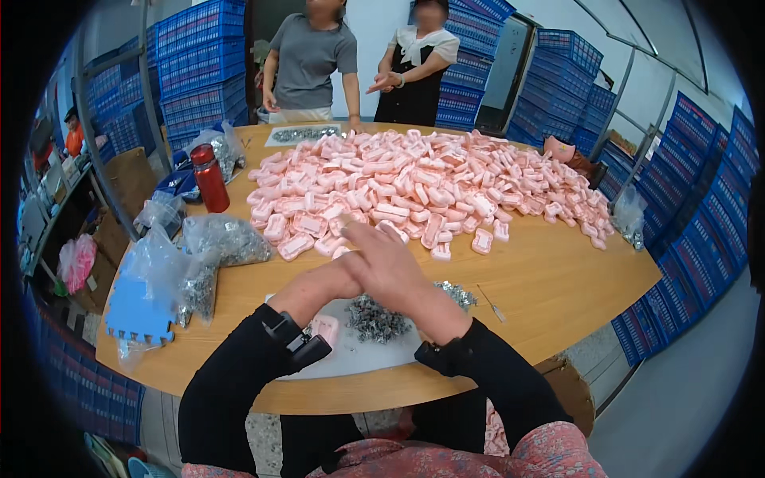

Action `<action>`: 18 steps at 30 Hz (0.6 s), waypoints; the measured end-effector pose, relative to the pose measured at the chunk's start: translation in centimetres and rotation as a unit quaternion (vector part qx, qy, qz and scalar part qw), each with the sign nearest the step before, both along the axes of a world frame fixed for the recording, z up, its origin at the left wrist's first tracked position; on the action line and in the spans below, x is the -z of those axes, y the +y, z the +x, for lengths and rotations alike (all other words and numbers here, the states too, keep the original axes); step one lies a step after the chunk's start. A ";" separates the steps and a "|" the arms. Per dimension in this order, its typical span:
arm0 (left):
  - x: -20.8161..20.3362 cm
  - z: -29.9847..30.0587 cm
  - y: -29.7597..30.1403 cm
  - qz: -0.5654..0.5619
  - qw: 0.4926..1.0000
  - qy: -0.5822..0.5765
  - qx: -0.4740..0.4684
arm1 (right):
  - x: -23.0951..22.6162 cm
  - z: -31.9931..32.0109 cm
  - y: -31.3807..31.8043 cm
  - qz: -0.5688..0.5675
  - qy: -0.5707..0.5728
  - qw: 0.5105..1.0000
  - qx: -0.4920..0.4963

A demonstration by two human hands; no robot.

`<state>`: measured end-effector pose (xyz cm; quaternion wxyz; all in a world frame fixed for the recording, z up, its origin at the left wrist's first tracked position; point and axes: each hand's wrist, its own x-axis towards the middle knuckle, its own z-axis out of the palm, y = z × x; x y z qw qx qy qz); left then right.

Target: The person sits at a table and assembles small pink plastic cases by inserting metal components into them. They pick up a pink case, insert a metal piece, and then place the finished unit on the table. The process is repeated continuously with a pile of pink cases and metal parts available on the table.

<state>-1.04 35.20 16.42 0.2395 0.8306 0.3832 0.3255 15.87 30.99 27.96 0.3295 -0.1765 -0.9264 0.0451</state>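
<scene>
My right hand (386,267) lies across my left hand (333,273) above the near part of the table, its fingers stretched toward the far left. Most of my left hand's fingers are hidden under it, so their state does not show. I make out nothing held in the right hand. Below them a white mat (362,360) carries a heap of small silvery metal parts (376,320). A pink plastic shell (324,328) sits on the mat beside my left wrist. Just beyond my hands spreads a large pile of pink plastic shells (414,179).
Bags of metal parts (227,239), a blue foam mat (139,307) and a red bottle (209,179) stand at the left. A thin tool (492,303) lies right of the mat. Two people stand across the wooden table (558,279). Blue crates (202,64) are stacked around.
</scene>
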 end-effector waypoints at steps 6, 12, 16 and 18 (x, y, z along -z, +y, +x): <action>-6.7 2.8 -3.1 0.057 0.987 0.136 -0.070 | -1.1 -1.0 0.2 -0.095 -0.061 0.993 -0.027; -15.4 4.4 -1.3 -0.157 0.945 -0.253 -0.132 | 0.6 0.0 8.3 -0.771 0.266 0.498 -0.295; -17.3 4.9 -0.3 -0.126 0.817 -0.541 -0.153 | -0.9 -2.1 2.9 -0.737 0.421 0.452 -0.277; -17.1 4.7 -2.1 -0.108 0.854 -0.473 -0.189 | -0.8 -0.4 1.2 -0.767 0.356 0.488 -0.217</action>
